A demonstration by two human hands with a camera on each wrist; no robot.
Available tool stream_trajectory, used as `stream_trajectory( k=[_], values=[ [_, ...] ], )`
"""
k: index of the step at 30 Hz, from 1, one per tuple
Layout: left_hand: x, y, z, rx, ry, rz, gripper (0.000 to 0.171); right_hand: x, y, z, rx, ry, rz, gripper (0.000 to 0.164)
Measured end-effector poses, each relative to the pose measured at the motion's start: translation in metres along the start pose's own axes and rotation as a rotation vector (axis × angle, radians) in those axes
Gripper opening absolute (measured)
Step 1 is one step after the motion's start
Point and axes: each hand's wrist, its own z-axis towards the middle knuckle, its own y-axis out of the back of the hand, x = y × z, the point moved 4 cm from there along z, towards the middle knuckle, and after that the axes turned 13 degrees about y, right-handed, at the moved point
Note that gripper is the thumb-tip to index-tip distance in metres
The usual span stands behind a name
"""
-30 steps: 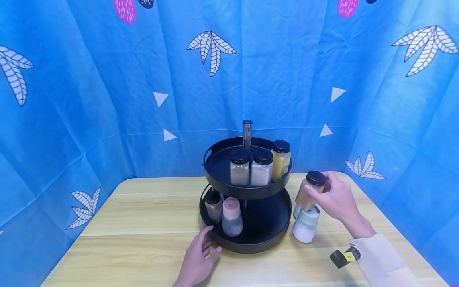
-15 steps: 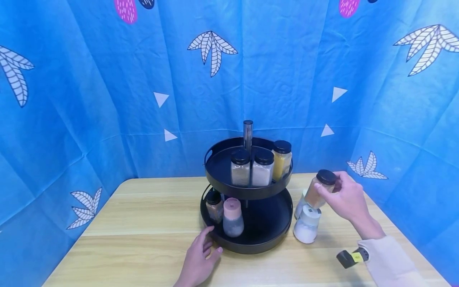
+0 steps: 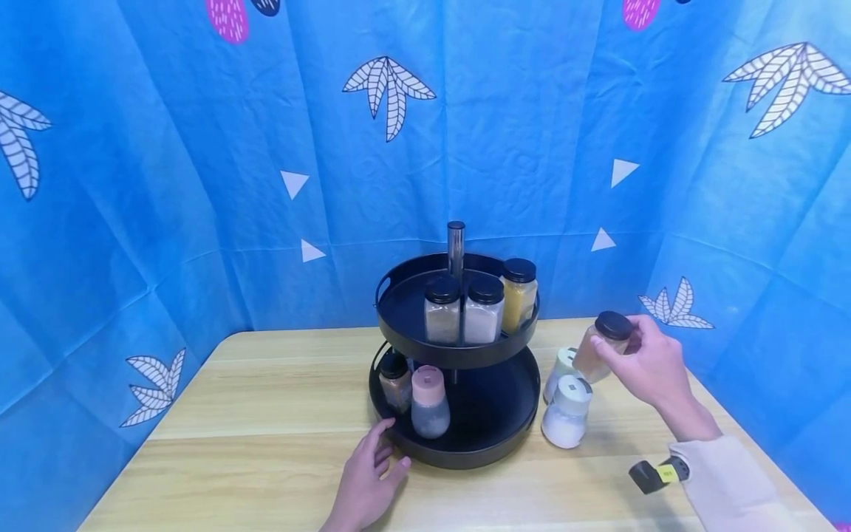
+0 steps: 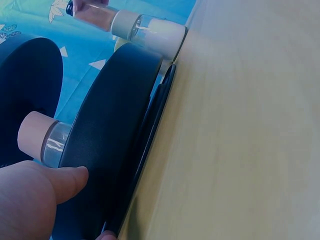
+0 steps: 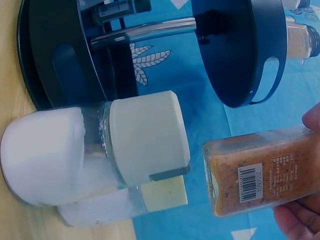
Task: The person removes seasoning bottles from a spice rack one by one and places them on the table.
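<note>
My right hand point(image 3: 651, 362) grips a square spice jar point(image 5: 260, 175) with a black lid and orange-brown contents, raised and tilted. A barcode label shows in the right wrist view. Below it on the table stand a white-capped shaker bottle point(image 3: 566, 414) of white powder and a pale-green-capped bottle point(image 3: 557, 373) behind. My left hand point(image 3: 366, 473) is at the front left of the two-tier black turntable point(image 3: 479, 458), index fingertip at the lower tray's rim. In the left wrist view its thumb point(image 4: 70, 182) overlaps the tray's outer wall.
The upper tray holds a greyish jar point(image 3: 442, 314), a white-powder jar point(image 3: 484, 314) and a yellow jar point(image 3: 518, 299). A black-lidded jar point(image 3: 397, 384) and a pink-capped bottle point(image 3: 430, 406) stand at the lower tray's left. Blue curtain point(image 3: 412, 185) surrounds the wooden table point(image 3: 253, 421).
My right hand has moved to the right and slightly up with the spice jar, uncovering the pale-green-capped bottle. The left hand has stayed at the turntable.
</note>
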Motion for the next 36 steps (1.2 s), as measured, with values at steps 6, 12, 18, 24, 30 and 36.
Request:
stream_trajectory(
  k=[6,12,18,24,30,36],
  values=[
    [0.000,0.000,0.000,0.001,0.003,-0.002,0.064,-0.005,0.003,-0.002,-0.002,-0.012,-0.005,0.052],
    [0.000,0.001,-0.001,0.005,0.007,0.005,0.064,-0.008,0.005,-0.004,-0.002,-0.027,-0.007,0.053],
    [0.000,0.001,-0.001,-0.002,0.005,0.013,0.065,-0.011,0.005,-0.008,-0.018,-0.030,-0.019,0.051],
    [0.001,0.000,-0.001,-0.004,-0.002,0.014,0.065,-0.015,0.005,-0.010,-0.002,-0.046,-0.032,0.053],
    [0.002,0.000,0.000,-0.016,-0.012,0.021,0.063,-0.019,0.003,-0.013,0.006,-0.062,-0.035,0.053],
    [0.002,0.000,-0.001,-0.013,-0.012,0.016,0.063,-0.021,0.000,-0.016,0.011,-0.054,-0.037,0.052]
  ],
)
